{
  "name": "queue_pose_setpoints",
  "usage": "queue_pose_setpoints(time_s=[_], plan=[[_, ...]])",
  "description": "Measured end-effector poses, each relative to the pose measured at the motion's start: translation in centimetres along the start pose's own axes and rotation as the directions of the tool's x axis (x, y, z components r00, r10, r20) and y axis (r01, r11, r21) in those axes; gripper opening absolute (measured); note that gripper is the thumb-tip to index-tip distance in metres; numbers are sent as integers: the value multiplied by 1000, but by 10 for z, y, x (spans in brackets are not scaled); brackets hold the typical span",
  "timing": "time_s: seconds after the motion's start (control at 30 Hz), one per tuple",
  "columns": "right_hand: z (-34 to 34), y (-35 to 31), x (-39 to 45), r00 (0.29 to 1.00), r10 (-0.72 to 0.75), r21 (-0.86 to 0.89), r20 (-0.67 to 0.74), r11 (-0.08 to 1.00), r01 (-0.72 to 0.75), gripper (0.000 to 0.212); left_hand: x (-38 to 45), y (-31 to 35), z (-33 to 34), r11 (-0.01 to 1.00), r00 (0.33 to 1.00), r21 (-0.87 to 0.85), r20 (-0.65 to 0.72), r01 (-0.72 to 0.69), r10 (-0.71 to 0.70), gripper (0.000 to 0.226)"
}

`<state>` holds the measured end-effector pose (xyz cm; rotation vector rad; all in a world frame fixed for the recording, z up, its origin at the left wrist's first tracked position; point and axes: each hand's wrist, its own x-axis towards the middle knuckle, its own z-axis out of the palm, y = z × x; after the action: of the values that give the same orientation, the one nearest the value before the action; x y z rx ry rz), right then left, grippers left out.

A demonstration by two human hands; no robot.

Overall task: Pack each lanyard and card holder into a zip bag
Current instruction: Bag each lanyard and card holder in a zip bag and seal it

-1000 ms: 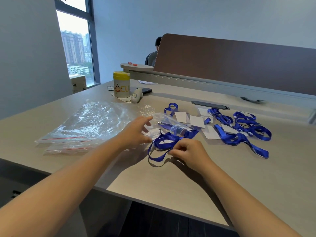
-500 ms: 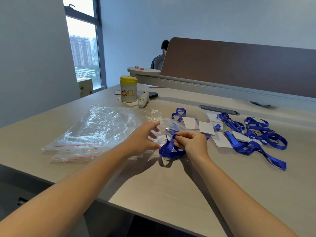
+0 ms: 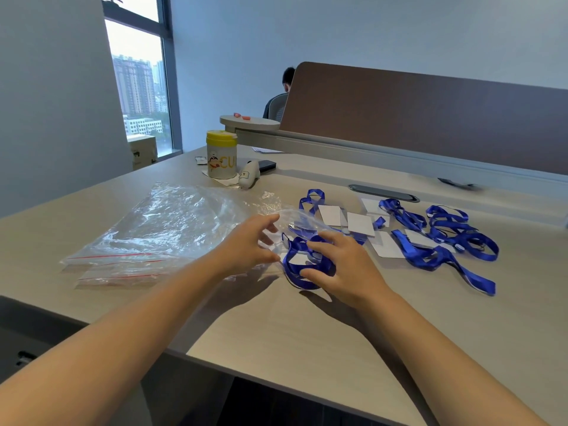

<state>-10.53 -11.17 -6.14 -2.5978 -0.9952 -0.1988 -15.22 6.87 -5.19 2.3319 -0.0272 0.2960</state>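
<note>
Tabletop (image 3: 276,327) inspected at the packing station. The left hand (image 3: 246,244) pinches the lip of a clear bag (image 3: 292,218), thumb below and fingers above, keeping its mouth raised; the mouth faces right, toward the other hand. The right hand (image 3: 344,265) lies over a bundled blue lanyard (image 3: 296,265), fingers curled loosely around the coil and pressing it down; whether it grips the coil or only steadies it cannot be told. A white card holder shows through the loop, partly hidden.

Key relation: the bundle sits just right of the bag mouth and touches its lower edge, so the right hand is the nearer one to it. The coil's long axis runs roughly left to right, in line with the opening. Judgement: the bundle must go leftward into the bag while the left hand holds the lip up.

Spare bags (image 3: 147,241) lie flat to the left, red seal strips toward the near edge. Unpacked lanyards (image 3: 448,238) and white cards (image 3: 359,224) lie well apart to the right.
</note>
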Motion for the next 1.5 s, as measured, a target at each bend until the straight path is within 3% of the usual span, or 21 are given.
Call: queue_pose_setpoints(time_s=[0.13, 0.27, 0.4, 0.53, 0.67, 0.87, 0.97, 1.07, 1.17, 1.3, 1.4, 1.5], plan=[[1, 5, -6, 994, 57, -109, 94, 993, -47, 71, -1, 2, 0, 1000, 1000, 3, -3, 6, -6, 77], [5, 3, -1, 992, 69, -99, 106, 993, -59, 54, -2, 2, 1, 1000, 1000, -2, -2, 3, -3, 76], [6, -1, 6, 998, 56, -19, 28, 998, -55, 32, -2, 1, 0, 1000, 1000, 1, 8, 9, -9, 76], [5, -10, 18, 988, 82, 141, -128, 988, -63, 26, -2, 2, 0, 1000, 1000, -8, 19, 5, -4, 76], [12, -22, 31, 971, 102, 243, -216, 969, -48, 26, -2, 0, -2, 1000, 1000, -17, 28, 3, -3, 76], [25, -31, 43, 998, 68, 250, 17, 966, -70, 26, -3, -7, -5, 999, 999, -23, 22, -31, 32, 79], [20, -29, 41, 997, 45, 239, 59, 969, -58, 31, -3, -7, -6, 999, 999, -12, 12, -47, 48, 79], [10, -23, 36, 1000, 7, 229, -9, 973, -5, 41, -3, -2, -6, 997, 997, 53, 52, -64, 61, 87], [-1, -13, 29, 996, 8, 233, -93, 972, 14, 44, -3, 2, -5, 967, 987, 230, 137, -111, 81, 90], [-8, 4, 22, 989, 60, 220, -134, 975, -30, 40, -1, 6, -5, 903, 988, 405, 114, -143, 105, 78], [-9, 16, 19, 978, 135, 227, -159, 969, -97, 33, 3, 4, -5, 911, 991, 389, 52, -136, 125, 66], [-10, 23, 18, 976, 203, 286, -77, 942, -174, 37, 8, 1, -7, 935, 983, 320, -52, -151, 176, 42]])
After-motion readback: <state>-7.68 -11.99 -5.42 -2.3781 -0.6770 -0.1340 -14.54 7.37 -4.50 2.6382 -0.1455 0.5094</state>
